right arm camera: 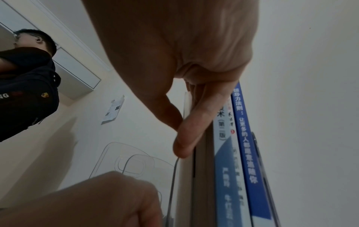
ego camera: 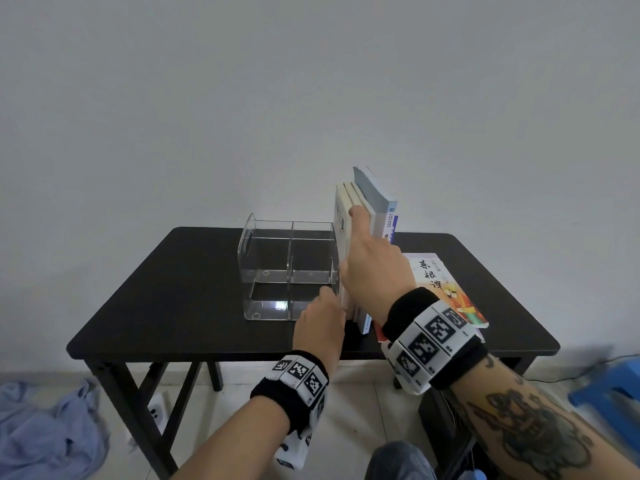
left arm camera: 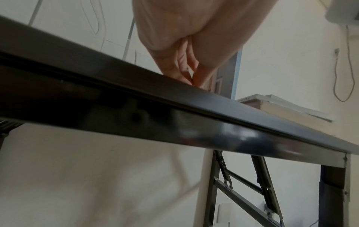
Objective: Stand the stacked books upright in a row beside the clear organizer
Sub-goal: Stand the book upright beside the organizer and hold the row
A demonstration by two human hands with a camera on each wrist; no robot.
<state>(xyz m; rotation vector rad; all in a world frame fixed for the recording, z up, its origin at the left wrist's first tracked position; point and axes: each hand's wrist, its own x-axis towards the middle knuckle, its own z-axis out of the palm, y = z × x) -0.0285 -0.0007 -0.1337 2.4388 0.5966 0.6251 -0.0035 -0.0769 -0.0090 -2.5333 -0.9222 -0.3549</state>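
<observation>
Several books (ego camera: 375, 199) stand upright on the black table (ego camera: 173, 306), tight against the right wall of the clear organizer (ego camera: 247, 247). My right hand (ego camera: 349, 240) holds them from the front. Its forefinger runs up the spines (right arm camera: 244, 153) and its thumb sits on the left cover of the first book, as the right wrist view shows (right arm camera: 179, 136). My left hand (ego camera: 332, 299) is low at the foot of that first book, thumb and fingertips pinched together (left arm camera: 192, 79) beside the organizer wall. A flat stack of books (ego camera: 446, 289) lies to the right, with a colourful cover on top.
The table's front edge (left arm camera: 174, 107) runs just under my left wrist. On the floor are a blue cloth (ego camera: 45, 427) at the left, a power strip (ego camera: 157, 410) under the table and a blue stool (ego camera: 609, 386) at the right. A person in black (right arm camera: 27, 76) stands nearby.
</observation>
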